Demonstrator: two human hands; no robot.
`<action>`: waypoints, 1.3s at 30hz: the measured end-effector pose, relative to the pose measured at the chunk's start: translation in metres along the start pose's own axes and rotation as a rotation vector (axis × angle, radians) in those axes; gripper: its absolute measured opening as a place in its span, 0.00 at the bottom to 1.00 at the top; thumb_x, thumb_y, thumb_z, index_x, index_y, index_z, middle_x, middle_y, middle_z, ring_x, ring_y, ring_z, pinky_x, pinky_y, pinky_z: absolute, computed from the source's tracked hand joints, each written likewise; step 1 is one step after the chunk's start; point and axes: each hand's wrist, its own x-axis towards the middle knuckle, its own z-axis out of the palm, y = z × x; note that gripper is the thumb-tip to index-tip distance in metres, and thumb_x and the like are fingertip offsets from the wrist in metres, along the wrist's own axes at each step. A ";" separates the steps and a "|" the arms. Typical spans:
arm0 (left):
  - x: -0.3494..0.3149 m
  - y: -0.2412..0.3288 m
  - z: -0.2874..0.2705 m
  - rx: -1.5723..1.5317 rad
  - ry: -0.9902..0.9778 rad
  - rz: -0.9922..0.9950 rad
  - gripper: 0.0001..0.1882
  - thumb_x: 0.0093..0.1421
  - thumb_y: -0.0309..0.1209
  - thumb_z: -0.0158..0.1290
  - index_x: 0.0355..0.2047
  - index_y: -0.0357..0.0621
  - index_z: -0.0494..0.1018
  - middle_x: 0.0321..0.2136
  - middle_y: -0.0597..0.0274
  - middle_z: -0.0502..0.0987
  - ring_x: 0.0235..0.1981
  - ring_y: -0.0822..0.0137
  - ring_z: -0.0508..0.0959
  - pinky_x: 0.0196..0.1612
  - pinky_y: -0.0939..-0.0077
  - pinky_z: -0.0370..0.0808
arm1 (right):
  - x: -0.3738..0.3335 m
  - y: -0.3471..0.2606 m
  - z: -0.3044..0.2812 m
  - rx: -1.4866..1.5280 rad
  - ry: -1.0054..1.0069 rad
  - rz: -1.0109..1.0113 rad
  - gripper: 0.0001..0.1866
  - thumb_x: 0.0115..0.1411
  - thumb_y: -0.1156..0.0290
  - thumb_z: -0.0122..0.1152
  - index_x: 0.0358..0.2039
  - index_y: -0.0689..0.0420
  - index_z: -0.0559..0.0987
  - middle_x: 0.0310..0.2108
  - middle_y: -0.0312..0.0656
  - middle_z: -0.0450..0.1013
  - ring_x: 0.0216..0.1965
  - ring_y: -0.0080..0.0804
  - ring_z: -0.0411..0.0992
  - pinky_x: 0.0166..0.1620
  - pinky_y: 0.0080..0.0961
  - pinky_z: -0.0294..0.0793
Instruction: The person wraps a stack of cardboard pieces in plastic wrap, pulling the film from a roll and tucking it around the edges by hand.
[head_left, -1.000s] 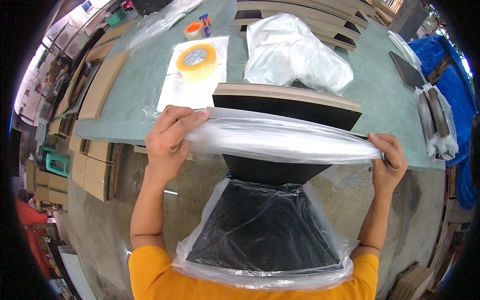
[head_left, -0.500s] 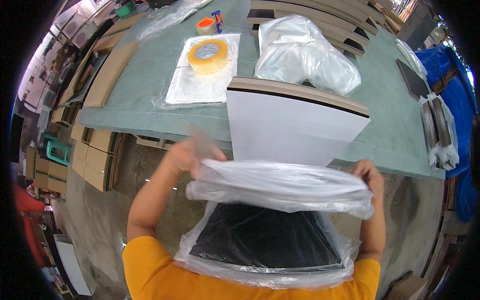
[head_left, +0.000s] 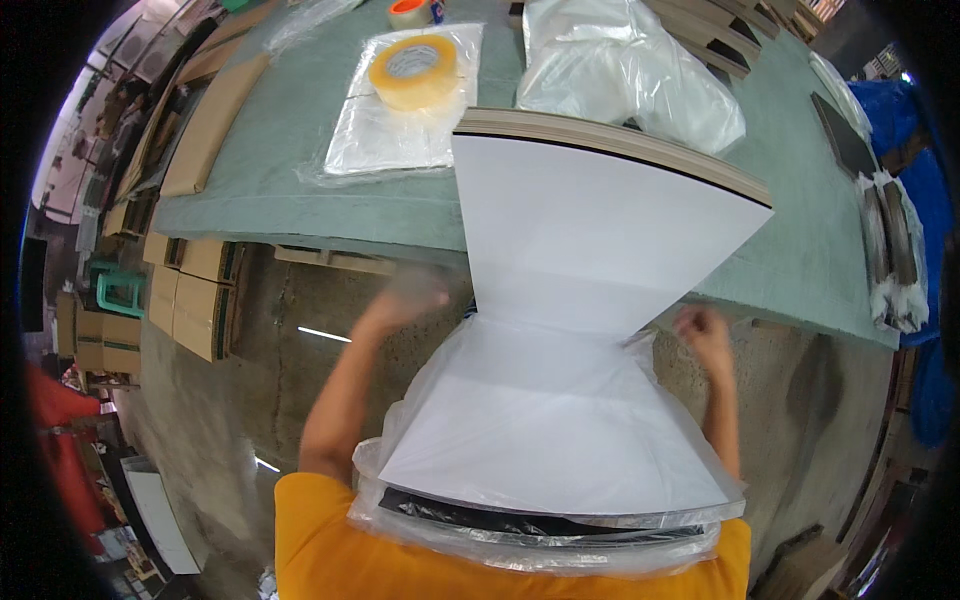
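Note:
A clear plastic bag (head_left: pixel 420 392) lies round the near white panel (head_left: pixel 560 430) against my body. A dark sheet (head_left: pixel 500 517) shows at its near edge. Directly beyond, a stack of white panels (head_left: pixel 590 210) with beige edges rests on the table's near edge, meeting the bag's far end. My left hand (head_left: pixel 412 295) is off to the left of that junction, smeared by motion, its fingers unreadable. Beside the bag's far right corner, my right hand (head_left: pixel 703 332) has curled fingers. What they pinch, if anything, does not show.
On the green table (head_left: pixel 260 190), a yellow tape roll (head_left: pixel 412 72) sits on flat plastic bags (head_left: pixel 385 140). A heap of clear plastic (head_left: pixel 620 80) lies behind the panels. Wrapped panels (head_left: pixel 893 250) stand at the right edge; cartons (head_left: pixel 195 305) sit on the floor at left.
The bunched plastic that both hands held is now drawn down round a white panel, covering most of the dark sheet. Both hands have come away from the bunched band. The view has shifted slightly.

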 end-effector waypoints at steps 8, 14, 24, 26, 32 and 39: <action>-0.040 0.077 0.055 -0.093 -0.872 0.648 0.14 0.54 0.33 0.49 0.41 0.44 0.70 0.43 0.54 0.67 0.48 0.60 0.63 0.51 0.67 0.58 | -0.068 -0.119 0.076 -0.024 -1.420 -0.414 0.36 0.57 0.54 0.45 0.56 0.66 0.47 0.58 0.58 0.44 0.59 0.45 0.45 0.59 0.34 0.42; 0.030 0.019 0.070 0.568 -0.591 0.178 0.15 0.53 0.34 0.48 0.41 0.44 0.69 0.40 0.52 0.70 0.45 0.56 0.68 0.48 0.67 0.63 | -0.001 0.010 0.108 -0.481 -0.907 -0.163 0.39 0.57 0.44 0.34 0.57 0.64 0.47 0.58 0.56 0.45 0.60 0.44 0.43 0.59 0.30 0.42; 0.172 0.336 0.013 1.028 0.450 1.341 0.15 0.48 0.37 0.54 0.34 0.43 0.69 0.29 0.57 0.72 0.36 0.62 0.71 0.36 0.70 0.67 | 0.000 0.021 0.111 -0.419 -0.716 -0.154 0.39 0.54 0.40 0.35 0.55 0.61 0.55 0.56 0.52 0.52 0.57 0.44 0.51 0.58 0.31 0.48; 0.220 0.327 0.011 1.230 0.598 1.345 0.18 0.46 0.36 0.55 0.36 0.42 0.68 0.32 0.54 0.72 0.40 0.58 0.70 0.39 0.68 0.66 | -0.001 0.006 0.105 -0.398 -0.727 -0.112 0.39 0.54 0.41 0.36 0.55 0.61 0.55 0.55 0.52 0.53 0.57 0.44 0.51 0.58 0.31 0.48; 0.278 0.347 -0.017 0.945 0.359 0.973 0.13 0.46 0.30 0.49 0.33 0.37 0.70 0.30 0.43 0.73 0.34 0.48 0.72 0.38 0.61 0.68 | -0.002 0.013 0.105 -0.320 -0.590 -0.120 0.32 0.53 0.47 0.44 0.51 0.59 0.63 0.48 0.52 0.62 0.51 0.44 0.60 0.53 0.31 0.57; 0.179 0.399 -0.065 -0.576 0.200 0.585 0.11 0.52 0.34 0.50 0.34 0.42 0.70 0.29 0.59 0.74 0.31 0.65 0.74 0.39 0.70 0.71 | -0.007 -0.022 0.074 -0.272 -0.335 -0.287 0.17 0.52 0.63 0.54 0.40 0.59 0.73 0.36 0.44 0.73 0.37 0.36 0.71 0.40 0.30 0.68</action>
